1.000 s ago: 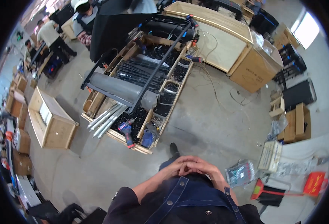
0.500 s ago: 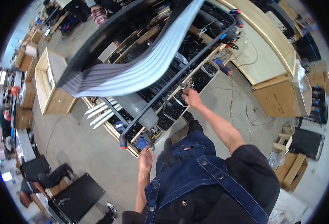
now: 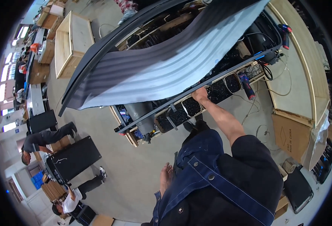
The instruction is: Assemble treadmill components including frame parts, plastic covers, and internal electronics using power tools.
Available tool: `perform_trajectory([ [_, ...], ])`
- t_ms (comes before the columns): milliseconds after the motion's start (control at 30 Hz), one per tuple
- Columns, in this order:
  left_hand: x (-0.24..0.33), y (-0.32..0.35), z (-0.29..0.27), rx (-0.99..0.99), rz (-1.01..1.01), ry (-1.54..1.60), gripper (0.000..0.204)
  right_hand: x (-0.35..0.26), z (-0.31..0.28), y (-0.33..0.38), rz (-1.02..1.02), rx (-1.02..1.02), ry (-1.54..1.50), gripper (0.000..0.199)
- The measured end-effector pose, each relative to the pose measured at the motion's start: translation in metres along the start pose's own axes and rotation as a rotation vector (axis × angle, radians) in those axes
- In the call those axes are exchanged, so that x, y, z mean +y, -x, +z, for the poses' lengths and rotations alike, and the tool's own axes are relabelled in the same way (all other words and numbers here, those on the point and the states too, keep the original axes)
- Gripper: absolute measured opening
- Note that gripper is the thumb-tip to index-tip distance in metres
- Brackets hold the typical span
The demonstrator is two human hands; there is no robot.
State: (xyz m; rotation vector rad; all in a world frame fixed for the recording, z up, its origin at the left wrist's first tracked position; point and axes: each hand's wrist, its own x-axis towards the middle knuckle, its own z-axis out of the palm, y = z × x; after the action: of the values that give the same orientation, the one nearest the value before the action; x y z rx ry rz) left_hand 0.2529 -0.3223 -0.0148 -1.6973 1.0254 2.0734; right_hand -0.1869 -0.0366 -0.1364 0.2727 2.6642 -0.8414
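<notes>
My right hand reaches in at the long dark metal bar, above a row of bins with small black parts. Its fingers look curled in, and what they hold, if anything, is hidden. Just below it is a bin with a pale liner; another bin of black pieces stands to its right. A wavy grey ribbed sheet spans the frame beyond the bar. My left hand hangs low beside my overalls, fingers loosely apart, with nothing visible in it.
A red-and-black power tool hangs right of the bins, another at the frame's far right corner. A wooden crate stands far left. Two people work around a black panel at left. Cables lie on the floor at right.
My right hand has moved from the lined bin up to the metal bar. My left hand has drawn back from the bench corner toward my body. The whole view has shifted.
</notes>
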Motion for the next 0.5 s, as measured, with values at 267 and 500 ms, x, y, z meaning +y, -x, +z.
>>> perform_trajectory([
  [267, 0.018, 0.003, 0.033, -0.027, 0.056, 0.106, 0.039, -0.025, -0.099, 0.028, 0.29, -0.769, -1.384, 0.016],
  [500, 0.039, -0.018, 0.096, -0.295, 0.107, -0.022, 0.043, -0.009, -0.098, 0.064, -0.036, -0.171, -0.79, 0.04],
])
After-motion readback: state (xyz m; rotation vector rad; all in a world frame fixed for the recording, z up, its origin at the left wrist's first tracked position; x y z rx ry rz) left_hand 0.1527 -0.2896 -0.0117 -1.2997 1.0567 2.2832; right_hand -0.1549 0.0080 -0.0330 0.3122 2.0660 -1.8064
